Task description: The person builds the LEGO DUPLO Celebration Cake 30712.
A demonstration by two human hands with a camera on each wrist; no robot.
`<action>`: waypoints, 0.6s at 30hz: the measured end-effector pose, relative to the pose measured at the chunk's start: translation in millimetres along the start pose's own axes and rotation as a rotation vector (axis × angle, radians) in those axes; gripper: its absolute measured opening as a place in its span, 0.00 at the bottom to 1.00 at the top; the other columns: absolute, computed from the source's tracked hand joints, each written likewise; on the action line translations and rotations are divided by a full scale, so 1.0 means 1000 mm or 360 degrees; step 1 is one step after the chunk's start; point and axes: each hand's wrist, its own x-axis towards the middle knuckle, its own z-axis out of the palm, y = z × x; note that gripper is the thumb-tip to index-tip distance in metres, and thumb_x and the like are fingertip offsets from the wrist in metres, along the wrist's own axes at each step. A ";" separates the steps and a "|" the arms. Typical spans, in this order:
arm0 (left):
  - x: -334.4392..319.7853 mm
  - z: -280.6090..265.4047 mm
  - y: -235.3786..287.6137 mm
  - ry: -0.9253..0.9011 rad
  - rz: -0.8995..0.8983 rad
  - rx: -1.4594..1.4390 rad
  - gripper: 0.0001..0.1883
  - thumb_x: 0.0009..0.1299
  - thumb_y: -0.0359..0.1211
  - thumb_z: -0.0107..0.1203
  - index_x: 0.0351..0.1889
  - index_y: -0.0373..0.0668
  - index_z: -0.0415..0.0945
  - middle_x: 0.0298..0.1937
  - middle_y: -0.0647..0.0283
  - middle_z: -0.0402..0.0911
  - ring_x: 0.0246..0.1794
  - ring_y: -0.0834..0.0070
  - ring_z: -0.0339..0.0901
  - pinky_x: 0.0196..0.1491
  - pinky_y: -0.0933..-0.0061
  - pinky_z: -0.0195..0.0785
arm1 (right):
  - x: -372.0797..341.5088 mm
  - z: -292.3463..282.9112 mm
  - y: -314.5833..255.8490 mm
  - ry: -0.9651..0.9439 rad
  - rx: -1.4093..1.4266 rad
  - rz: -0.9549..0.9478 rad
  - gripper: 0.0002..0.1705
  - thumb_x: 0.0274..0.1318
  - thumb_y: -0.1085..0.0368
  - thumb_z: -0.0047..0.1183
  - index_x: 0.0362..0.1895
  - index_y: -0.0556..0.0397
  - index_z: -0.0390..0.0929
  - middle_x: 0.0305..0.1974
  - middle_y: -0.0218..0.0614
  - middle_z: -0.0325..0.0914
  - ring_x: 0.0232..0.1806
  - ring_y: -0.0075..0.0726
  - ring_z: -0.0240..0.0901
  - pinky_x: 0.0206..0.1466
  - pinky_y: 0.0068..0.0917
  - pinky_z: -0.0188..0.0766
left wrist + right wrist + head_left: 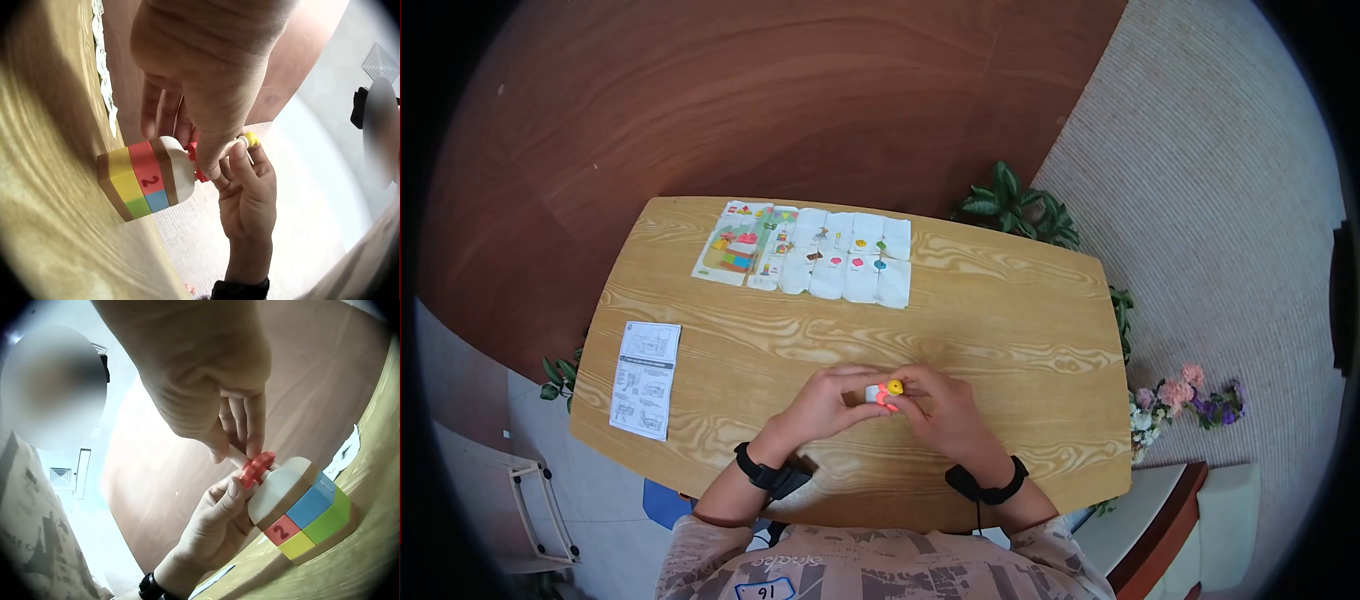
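Observation:
On the table stands a cake-like stack of toy building blocks (139,178), with coloured bricks, a printed 2, brown layers and a rounded white top. A red scalloped piece (257,469) sits over the white top. My left hand (830,405) pinches that red piece between thumb and fingers. A white candle piece (237,456) rises out of it, with a yellow tip (252,139). My right hand (945,405) pinches the candle close to the yellow end. In the head view both hands hide most of the stack.
An unfolded picture instruction sheet (830,255) lies along the table's far side. A black-and-white printed leaflet (645,380) is at the left edge. Green plants (1025,210) and flowers (1175,395) stand beyond the wooden table (1020,330).

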 end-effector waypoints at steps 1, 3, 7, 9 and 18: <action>-0.001 0.002 -0.003 0.0031 0.0036 -0.0002 0.27 0.66 0.36 0.78 0.64 0.43 0.86 0.52 0.55 0.90 0.49 0.57 0.87 0.51 0.62 0.81 | -0.001 0.000 0.001 -0.0007 0.0007 -0.0013 0.15 0.69 0.69 0.65 0.56 0.51 0.80 0.43 0.43 0.89 0.42 0.45 0.90 0.43 0.36 0.84; -0.001 0.002 -0.004 0.0034 0.0035 -0.0021 0.28 0.66 0.37 0.78 0.64 0.44 0.86 0.52 0.55 0.90 0.49 0.57 0.87 0.51 0.62 0.81 | 0.000 -0.002 0.000 -0.0040 -0.0029 -0.0012 0.15 0.68 0.69 0.66 0.56 0.52 0.80 0.42 0.43 0.89 0.41 0.45 0.90 0.42 0.36 0.84; -0.001 0.001 -0.003 0.0042 0.0029 -0.0008 0.28 0.66 0.37 0.78 0.64 0.44 0.86 0.51 0.55 0.90 0.49 0.57 0.87 0.51 0.62 0.80 | 0.000 -0.003 0.001 -0.0057 -0.0058 0.0001 0.14 0.67 0.70 0.66 0.54 0.52 0.82 0.41 0.44 0.88 0.40 0.45 0.88 0.44 0.37 0.82; 0.000 0.000 -0.001 0.0025 0.0007 -0.0008 0.28 0.66 0.37 0.78 0.64 0.44 0.86 0.51 0.55 0.90 0.49 0.56 0.87 0.51 0.62 0.80 | 0.001 -0.004 -0.003 -0.0065 -0.0035 0.0105 0.13 0.66 0.70 0.67 0.53 0.53 0.83 0.41 0.44 0.88 0.40 0.46 0.87 0.44 0.38 0.81; 0.000 -0.002 0.002 -0.0031 -0.0057 0.0018 0.27 0.64 0.32 0.79 0.63 0.40 0.86 0.54 0.55 0.91 0.53 0.62 0.88 0.56 0.64 0.79 | 0.006 -0.009 -0.003 -0.0052 -0.0181 0.0032 0.12 0.61 0.69 0.69 0.47 0.55 0.85 0.37 0.43 0.84 0.39 0.49 0.83 0.44 0.40 0.77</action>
